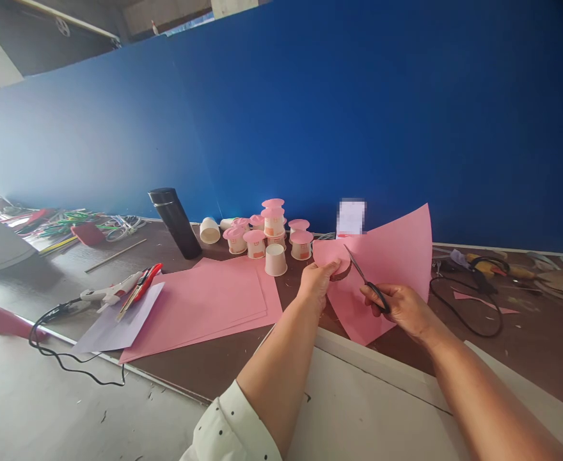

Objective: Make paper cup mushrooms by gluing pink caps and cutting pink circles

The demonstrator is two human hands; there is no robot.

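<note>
My left hand (316,280) pinches a pink paper sheet (396,256) near a rounded, partly cut edge, holding it up above the brown tabletop. My right hand (402,308) is closed round the black handles of a pair of scissors (361,272), whose blades reach up into the pink sheet close to my left fingers. A stack of flat pink sheets (205,301) lies on the table to the left of my hands.
Small paper cups topped with pink discs (272,230) cluster at the back beside a black flask (176,221). A glue gun (109,293) with a black cord lies left, on white paper (118,323). Black cable (473,307) and tools lie right. A blue wall (310,115) backs the table.
</note>
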